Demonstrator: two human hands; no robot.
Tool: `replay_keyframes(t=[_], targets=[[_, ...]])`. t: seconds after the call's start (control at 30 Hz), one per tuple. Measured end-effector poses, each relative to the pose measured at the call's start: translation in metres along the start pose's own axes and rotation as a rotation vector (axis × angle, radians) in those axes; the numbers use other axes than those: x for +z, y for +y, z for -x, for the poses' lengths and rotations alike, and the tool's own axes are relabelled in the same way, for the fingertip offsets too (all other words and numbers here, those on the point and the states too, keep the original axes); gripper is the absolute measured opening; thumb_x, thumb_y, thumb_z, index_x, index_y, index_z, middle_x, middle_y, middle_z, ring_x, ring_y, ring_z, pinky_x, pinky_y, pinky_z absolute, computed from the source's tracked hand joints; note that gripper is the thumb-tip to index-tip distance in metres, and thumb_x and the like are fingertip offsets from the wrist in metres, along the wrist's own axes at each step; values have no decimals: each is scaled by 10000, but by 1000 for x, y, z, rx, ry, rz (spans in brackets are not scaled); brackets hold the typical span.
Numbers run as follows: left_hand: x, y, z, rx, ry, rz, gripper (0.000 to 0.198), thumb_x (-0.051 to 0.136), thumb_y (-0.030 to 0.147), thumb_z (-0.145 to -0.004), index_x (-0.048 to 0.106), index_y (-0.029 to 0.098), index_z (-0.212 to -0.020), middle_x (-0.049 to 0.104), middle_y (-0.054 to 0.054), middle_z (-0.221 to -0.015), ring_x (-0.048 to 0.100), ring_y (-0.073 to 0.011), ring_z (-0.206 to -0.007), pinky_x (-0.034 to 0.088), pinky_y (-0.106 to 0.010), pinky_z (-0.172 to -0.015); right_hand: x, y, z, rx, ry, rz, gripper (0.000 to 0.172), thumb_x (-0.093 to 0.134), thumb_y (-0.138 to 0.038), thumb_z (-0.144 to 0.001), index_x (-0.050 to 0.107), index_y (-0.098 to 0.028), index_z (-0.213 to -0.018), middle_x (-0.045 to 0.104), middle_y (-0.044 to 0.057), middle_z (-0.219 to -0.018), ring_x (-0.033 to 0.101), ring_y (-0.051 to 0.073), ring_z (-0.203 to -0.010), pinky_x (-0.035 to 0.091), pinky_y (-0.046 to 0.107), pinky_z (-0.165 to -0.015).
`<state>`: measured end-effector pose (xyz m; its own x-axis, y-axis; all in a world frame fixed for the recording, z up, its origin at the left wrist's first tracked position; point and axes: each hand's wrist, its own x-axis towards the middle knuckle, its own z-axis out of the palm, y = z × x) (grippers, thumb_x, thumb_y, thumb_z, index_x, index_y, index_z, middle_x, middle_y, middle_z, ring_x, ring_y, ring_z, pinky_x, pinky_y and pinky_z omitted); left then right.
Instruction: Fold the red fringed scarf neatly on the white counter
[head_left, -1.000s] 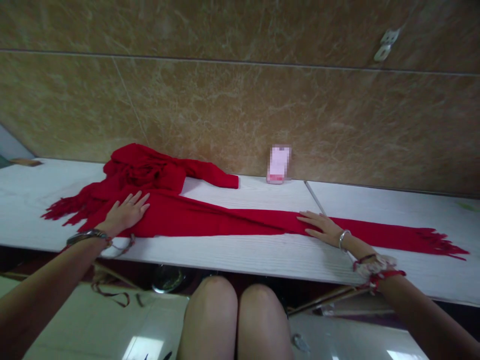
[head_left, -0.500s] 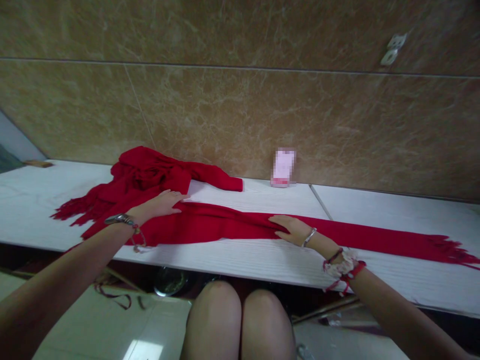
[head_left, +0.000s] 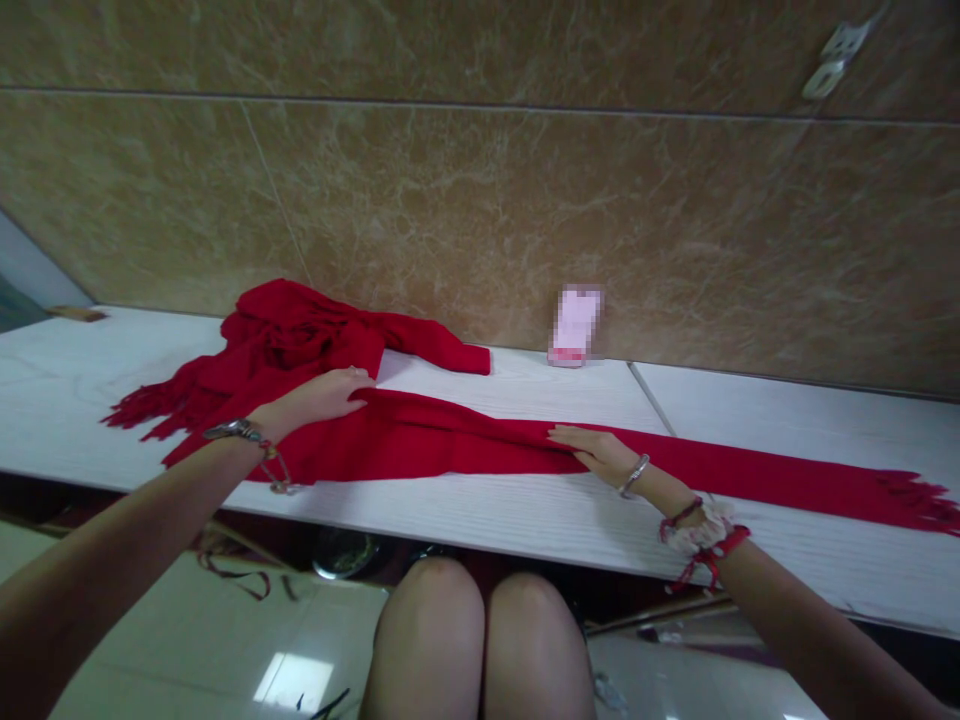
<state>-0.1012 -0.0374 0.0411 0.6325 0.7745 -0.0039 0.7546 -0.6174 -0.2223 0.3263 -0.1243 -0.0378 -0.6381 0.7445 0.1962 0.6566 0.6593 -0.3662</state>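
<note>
A long red scarf with fringed ends lies stretched lengthwise along a white wood-grain bench top. Its right half is a narrow, folded strip; the left part is wider and runs into a bunched red heap. My left hand pinches the scarf's far edge beside the heap, thumb and fingers closed on the cloth. Along the middle, my right hand rests with its fingers stretched out flat on the scarf, where a lengthwise crease runs towards it.
A pink, blurred-out phone-like object leans against the brown marble wall behind the bench. White plugs sit on the wall at upper right. My knees are below the front edge, with a round dish under the bench.
My left hand has taken hold of the scarf's far edge and slightly raised it. The right hand stays on the cloth, its fingers now straighter. The view has shifted slightly.
</note>
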Motion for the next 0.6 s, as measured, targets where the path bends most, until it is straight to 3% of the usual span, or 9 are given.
replay_keyframes(t=[0.13,0.3,0.43,0.6], targets=[[-13,4,27,43,-20,-28,223,429,134,-724,586,183,-874,617,-42,-922,575,-176,-873,447,-255,-788,-4,-3,3,19,-12,-70,481,341,-98,-783,498,-227,-1219,500,32,-1269,409,163,-1201,310,394,-1031],[6,26,61,84,-113,-37,353,368,45,-717,585,183,-958,609,-61,-1019,562,-177,-962,449,-253,-808,-7,-8,8,51,-74,-101,406,327,-205,-859,484,-263,-1229,440,25,-1322,318,199,-1258,201,483,-1053],[6,30,66,30,-89,55,304,392,95,-729,596,165,-945,607,-69,-974,580,-170,-883,456,-246,-787,-7,-11,8,91,-88,-95,399,336,-265,-869,462,-269,-1248,427,23,-1332,303,194,-1266,192,467,-1060],[4,29,72,52,-103,158,334,411,104,-729,605,192,-986,619,-44,-1013,558,-169,-962,414,-254,-862,-9,-13,9,130,-81,-130,418,319,-345,-881,439,-249,-1269,412,35,-1342,296,191,-1270,184,451,-1064]])
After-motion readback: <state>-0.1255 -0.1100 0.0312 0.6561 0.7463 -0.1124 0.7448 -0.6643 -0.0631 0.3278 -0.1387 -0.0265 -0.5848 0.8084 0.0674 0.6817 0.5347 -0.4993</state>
